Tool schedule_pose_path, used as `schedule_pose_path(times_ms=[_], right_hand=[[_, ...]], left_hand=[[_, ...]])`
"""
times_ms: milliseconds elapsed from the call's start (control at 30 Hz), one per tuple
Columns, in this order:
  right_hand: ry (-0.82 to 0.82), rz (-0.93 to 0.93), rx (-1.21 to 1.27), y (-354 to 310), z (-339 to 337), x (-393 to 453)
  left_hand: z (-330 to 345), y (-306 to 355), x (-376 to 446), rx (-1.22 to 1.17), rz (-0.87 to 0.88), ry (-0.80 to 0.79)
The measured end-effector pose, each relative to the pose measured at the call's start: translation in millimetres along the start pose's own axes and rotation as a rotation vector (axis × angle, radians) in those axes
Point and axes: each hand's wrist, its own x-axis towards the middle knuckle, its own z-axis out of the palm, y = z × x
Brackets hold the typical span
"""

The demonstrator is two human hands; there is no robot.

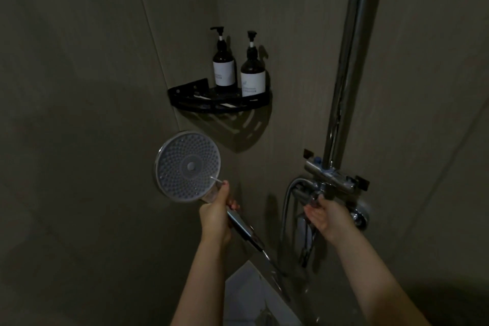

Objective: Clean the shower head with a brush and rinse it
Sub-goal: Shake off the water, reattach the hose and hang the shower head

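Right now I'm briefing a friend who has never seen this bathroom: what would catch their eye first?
First the round, clear-faced shower head with its dotted nozzles, low and left of centre, its chrome handle gripped by the left hand. Next, two dark pump bottles with white labels on a black corner shelf above it. At right, the right hand reaches the chrome mixer valve at the foot of the tall chrome riser pipe.
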Motion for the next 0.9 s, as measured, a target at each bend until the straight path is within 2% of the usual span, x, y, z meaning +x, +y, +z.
schedule_pose_path(times_ms=[133,200,433,567,667,800,900], right_hand=[[-0.154,0.103,0.195,-4.3,2.3,-10.5],[-0.167,0.077,0.140,-1.1,5.4,-5.2],[0.294,-0.246,-0.529,12.6,18.8,7.5],[0.345,-0.375,-0.901,14.5,20.4,1.8],[0.335,-0.347,-0.985,12.3,26.8,2.0],[0.358,-0.292,-0.857,12.1,33.4,2.3],[0.347,-0.313,-0.873,13.0,35.2,-1.9]], left_hand=[[2.6,-4.7,-4.4,0.028,0.000,-0.038],[1.6,-4.7,-5.4,0.033,0.003,-0.047],[-4.5,7.4,-8.2,0.019,0.025,-0.049],[-10.0,15.2,-9.2,0.065,0.035,-0.045],[-12.4,17.6,-9.6,0.084,0.029,-0.044],[-12.8,18.3,-10.6,0.085,0.029,-0.037],[-9.7,17.9,-8.7,0.072,0.031,-0.045]])
